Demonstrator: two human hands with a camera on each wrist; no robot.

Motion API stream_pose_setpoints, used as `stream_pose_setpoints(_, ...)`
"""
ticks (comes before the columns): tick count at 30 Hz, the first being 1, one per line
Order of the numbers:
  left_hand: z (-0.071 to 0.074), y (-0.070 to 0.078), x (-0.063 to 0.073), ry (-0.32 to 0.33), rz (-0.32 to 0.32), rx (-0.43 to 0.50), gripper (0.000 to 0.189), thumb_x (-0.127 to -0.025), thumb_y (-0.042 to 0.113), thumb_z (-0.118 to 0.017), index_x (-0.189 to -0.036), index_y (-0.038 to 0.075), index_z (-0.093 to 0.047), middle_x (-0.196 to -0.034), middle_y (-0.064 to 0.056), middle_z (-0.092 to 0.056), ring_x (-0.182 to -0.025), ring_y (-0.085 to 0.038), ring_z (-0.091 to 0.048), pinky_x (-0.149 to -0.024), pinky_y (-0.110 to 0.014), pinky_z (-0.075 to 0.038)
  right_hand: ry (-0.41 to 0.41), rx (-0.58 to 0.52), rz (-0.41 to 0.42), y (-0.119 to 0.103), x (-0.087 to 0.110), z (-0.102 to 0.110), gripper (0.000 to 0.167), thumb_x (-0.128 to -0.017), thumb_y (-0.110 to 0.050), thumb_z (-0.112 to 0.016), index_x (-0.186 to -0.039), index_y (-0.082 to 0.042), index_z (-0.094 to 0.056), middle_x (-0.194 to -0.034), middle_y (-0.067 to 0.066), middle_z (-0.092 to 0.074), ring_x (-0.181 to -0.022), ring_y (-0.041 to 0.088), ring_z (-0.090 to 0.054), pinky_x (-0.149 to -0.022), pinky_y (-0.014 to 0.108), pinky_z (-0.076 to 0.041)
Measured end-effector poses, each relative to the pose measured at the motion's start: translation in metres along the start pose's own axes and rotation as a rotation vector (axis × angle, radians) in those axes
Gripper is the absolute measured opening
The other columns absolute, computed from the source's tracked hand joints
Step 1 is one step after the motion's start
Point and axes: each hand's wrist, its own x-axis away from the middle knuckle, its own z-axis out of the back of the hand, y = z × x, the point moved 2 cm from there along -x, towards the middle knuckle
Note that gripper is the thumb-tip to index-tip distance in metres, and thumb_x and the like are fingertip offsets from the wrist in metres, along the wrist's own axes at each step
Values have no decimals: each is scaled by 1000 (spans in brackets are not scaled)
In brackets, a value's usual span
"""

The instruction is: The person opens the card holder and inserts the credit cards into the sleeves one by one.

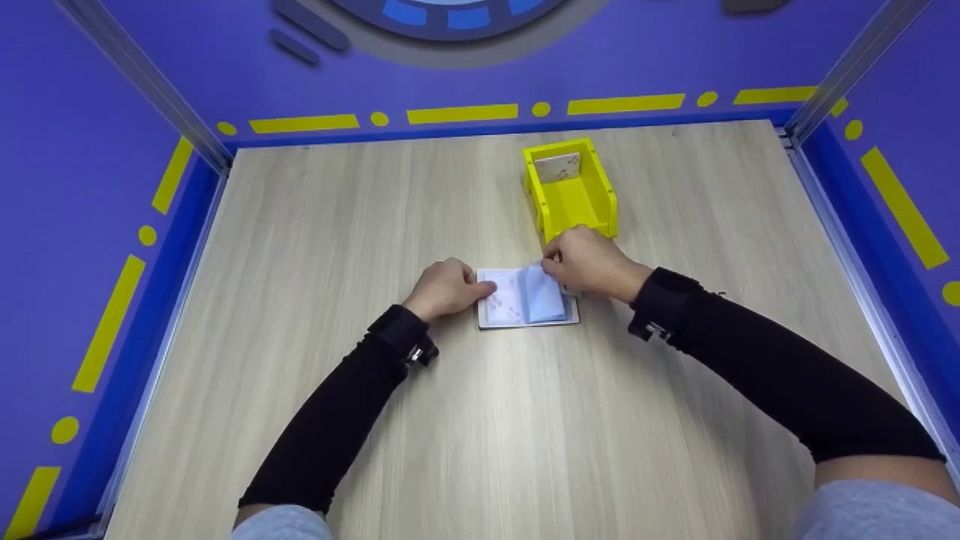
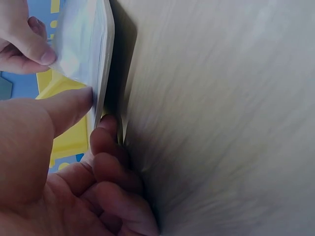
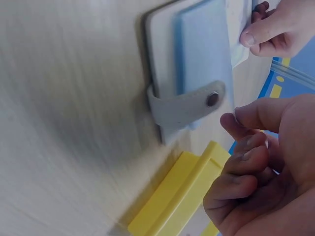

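A small card holder [image 1: 571,313] lies spread open on the table, its clear sleeves showing. My left hand [image 1: 444,289] pinches its left edge, thumb on top and fingers beneath in the left wrist view. A bluish plastic sleeve [image 1: 545,294] stands partly lifted on the right half. Thumb and index finger of my right hand [image 1: 592,261] pinch that sleeve's upper edge. In the right wrist view, a pale strap [image 3: 182,108] with a metal snap [image 3: 212,99] curls up from the holder's right side. Under the left thumb, the left page [image 1: 502,295] bears a faint pattern.
Just beyond the right hand stands a yellow bin [image 1: 609,214], with a patterned card [image 1: 557,167] leaning inside against its back wall. The wooden table [image 1: 337,225] is bordered by blue panels [image 1: 450,82] with yellow markings at the back and both sides.
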Motion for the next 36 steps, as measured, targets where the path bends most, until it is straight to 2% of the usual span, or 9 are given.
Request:
stream_pose_setpoints(4,2,1,-1,-12,19,1,51,-103,49,-74,-62,24,-56,-58,12,-44,-59,-10,-43,-57,-28,-31,-25,-81,-40,0,-6,3,27,-103,-28,-67,-87,-10,-78,-67,-1,-59,-63,17,-59,-57,27,-44)
stream_pose_setpoints(7,3,1,-2,-25,31,2,50,-104,49,-72,-63,24,-58,-59,12,-45,-60,-11,-45,-57,-28,-33,-41,-140,-69,-2,-10,5,33,-103,-30,-66,-75,-12,-68,-62,-4,-49,-61,15,-52,-56,27,-38)
stream_pose_setpoints(10,4,0,-3,-34,37,5,51,-104,51,-71,-63,24,-57,-59,11,-45,-60,-12,-46,-57,-29,-33,-74,-203,-113,-6,-15,5,34,-104,-32,-64,-78,-11,-70,-64,-5,-45,-62,16,-49,-56,28,-35)
stream_pose_setpoints(13,5,0,-2,-39,39,6,52,-103,54,-71,-63,24,-59,-59,11,-46,-60,-12,-46,-56,-29,-34,-113,-249,-152,-11,-19,4,35,-106,-36,-62,-89,-9,-77,-67,-6,-44,-65,16,-47,-58,29,-34)
stream_pose_setpoints(19,5,0,0,-60,4,4,53,-104,59,-69,-65,24,-60,-60,12,-46,-58,-11,-45,-55,-28,-33,-135,-294,-124,-21,-28,-1,35,-106,-34,-60,-97,-10,-83,-67,-6,-44,-70,16,-47,-63,30,-33)
stream_pose_setpoints(24,5,-1,1,-59,-39,5,58,-105,64,-65,-64,24,-53,-59,12,-41,-56,-9,-42,-54,-27,-31,-150,-297,-103,-26,-36,-10,33,-106,-32,-60,-99,-11,-85,-67,-7,-47,-68,14,-46,-61,28,-34)
stream_pose_setpoints(27,5,-1,1,-58,-52,7,60,-104,66,-65,-64,23,-52,-59,12,-42,-56,-9,-41,-54,-27,-31,-156,-291,-86,-29,-42,-16,33,-106,-30,-61,-99,-10,-86,-67,-9,-51,-64,12,-44,-59,28,-33)
stream_pose_setpoints(30,6,-1,2,-64,-60,13,56,-104,65,-66,-67,24,-57,-61,12,-45,-58,-9,-44,-55,-27,-33,-154,-284,-62,-32,-45,-22,32,-106,-28,-63,-94,-8,-85,-64,-10,-52,-60,10,-42,-57,27,-31)
stream_pose_setpoints(36,6,-3,4,-66,-84,25,45,-100,59,-75,-73,23,-67,-67,12,-52,-63,-10,-49,-59,-27,-36,-165,-234,-8,-35,-49,-33,35,-105,-24,-64,-77,-6,-73,-56,-11,-43,-54,7,-37,-54,25,-27)
